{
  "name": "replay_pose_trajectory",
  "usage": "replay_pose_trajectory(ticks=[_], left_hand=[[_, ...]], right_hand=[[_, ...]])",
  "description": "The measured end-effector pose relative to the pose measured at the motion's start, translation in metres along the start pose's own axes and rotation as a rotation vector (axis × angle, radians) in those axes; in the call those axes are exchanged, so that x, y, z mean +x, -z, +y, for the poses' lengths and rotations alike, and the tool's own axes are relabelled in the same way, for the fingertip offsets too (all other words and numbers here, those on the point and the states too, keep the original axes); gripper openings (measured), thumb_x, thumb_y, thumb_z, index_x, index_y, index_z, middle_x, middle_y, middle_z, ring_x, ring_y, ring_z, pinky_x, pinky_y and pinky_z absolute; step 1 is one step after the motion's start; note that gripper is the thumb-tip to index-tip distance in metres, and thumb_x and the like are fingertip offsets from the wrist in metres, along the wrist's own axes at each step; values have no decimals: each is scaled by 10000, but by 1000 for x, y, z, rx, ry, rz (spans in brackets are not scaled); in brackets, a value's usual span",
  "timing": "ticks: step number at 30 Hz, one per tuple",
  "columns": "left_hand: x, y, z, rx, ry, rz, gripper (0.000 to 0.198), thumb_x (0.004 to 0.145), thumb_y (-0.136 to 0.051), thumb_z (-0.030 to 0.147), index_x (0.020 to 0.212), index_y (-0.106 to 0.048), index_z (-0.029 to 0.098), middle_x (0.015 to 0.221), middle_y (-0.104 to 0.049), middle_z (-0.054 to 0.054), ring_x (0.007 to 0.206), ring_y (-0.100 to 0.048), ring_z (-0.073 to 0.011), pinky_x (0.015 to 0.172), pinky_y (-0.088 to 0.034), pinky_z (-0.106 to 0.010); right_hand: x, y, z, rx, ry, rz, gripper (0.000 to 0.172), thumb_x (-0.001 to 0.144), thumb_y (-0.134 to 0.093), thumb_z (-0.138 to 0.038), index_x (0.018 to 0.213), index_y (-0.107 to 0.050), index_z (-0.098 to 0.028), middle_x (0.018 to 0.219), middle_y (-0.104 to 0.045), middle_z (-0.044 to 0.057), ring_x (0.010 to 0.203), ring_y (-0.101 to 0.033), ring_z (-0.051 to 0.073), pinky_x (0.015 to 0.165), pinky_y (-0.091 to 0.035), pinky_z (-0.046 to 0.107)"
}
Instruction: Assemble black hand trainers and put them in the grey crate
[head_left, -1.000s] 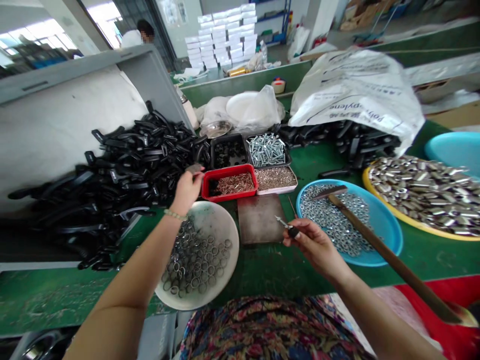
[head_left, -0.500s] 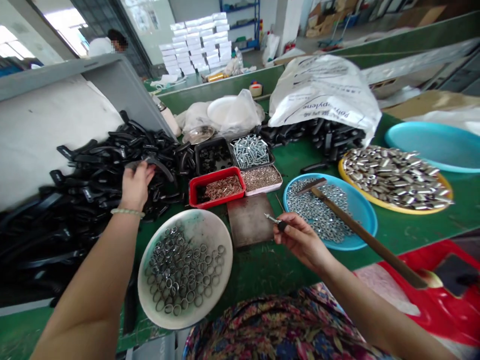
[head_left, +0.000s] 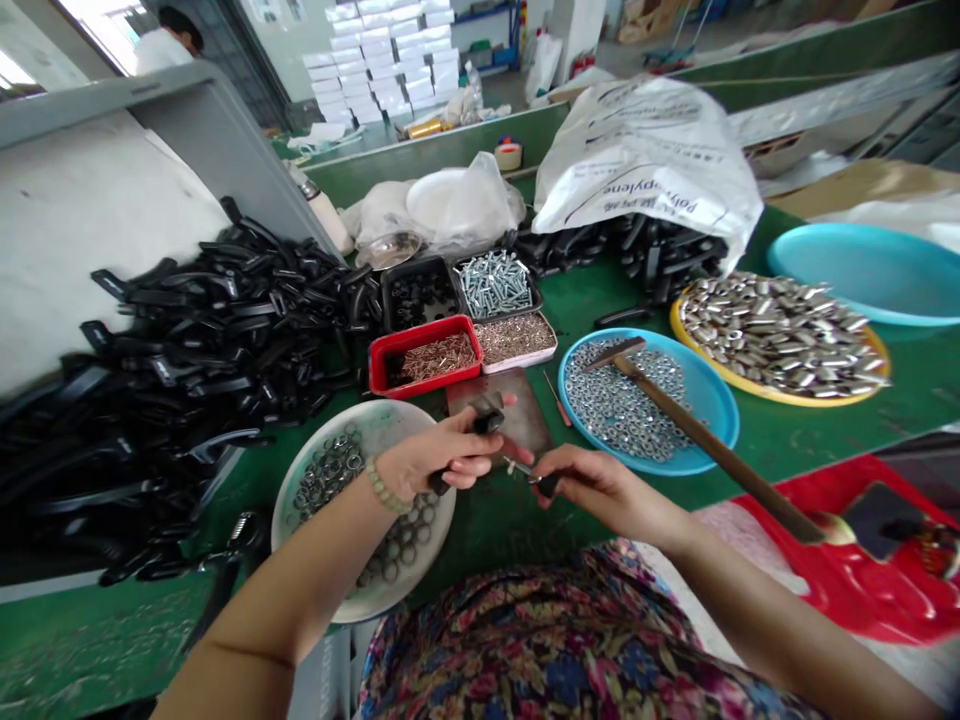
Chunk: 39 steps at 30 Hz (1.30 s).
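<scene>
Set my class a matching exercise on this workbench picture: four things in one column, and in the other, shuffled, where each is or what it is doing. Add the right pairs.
Column 1
1. Left hand
2. Hammer
3. Right hand
4. Metal rings

Column 2
A. Lying across the rim of a blue basin
B. In a round whitish basin
C. Holding a black part, with a bead bracelet at the wrist
D. Holding a slim metal piece, with no bracelet at the wrist

Right pairs: 1-C, 2-A, 3-D, 4-B

left hand [head_left: 444, 452]: curled in grip | right hand [head_left: 600, 487]: pinching | forearms [head_left: 300, 590]: angled inward
</scene>
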<state>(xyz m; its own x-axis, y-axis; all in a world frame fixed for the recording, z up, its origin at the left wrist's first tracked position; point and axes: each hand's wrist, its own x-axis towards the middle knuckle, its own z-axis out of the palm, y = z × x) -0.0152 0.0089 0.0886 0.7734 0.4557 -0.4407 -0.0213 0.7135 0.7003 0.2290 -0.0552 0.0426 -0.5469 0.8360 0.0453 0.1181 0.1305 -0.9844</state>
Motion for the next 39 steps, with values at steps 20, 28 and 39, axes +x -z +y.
replay_pose_trajectory(ticks=[20, 28, 39], left_hand=[[43, -37, -28, -148, -355, 506, 493, 607, -805, 252, 966, -471, 201, 675, -503, 64, 515, -442, -41, 433, -300, -138], [37, -22, -42, 156, -384, 399, 401, 705, -739, 256, 1015, -493, 196, 749, -561, 37, 508, -432, -35, 454, -324, -167], [27, -21, -43, 317, -358, 310, 455, 696, -756, 253, 1061, -489, 208, 875, -614, -8, 679, -568, -100, 600, -435, -219]], right_hand=[[15, -23, 11, 267, 76, 396, 127, 929, -477, -284, 1033, -520, -225, 829, -657, 18, 683, -668, 142, 671, -556, 315], [1, -11, 10, 157, 19, 185, 147, 937, -460, -247, 1059, -533, -212, 876, -668, 28, 778, -676, 141, 745, -529, 311], [11, -1, -3, 383, -47, 9, 180, 919, -520, -285, 1068, -459, -204, 847, -676, 17, 739, -687, 140, 702, -546, 312]])
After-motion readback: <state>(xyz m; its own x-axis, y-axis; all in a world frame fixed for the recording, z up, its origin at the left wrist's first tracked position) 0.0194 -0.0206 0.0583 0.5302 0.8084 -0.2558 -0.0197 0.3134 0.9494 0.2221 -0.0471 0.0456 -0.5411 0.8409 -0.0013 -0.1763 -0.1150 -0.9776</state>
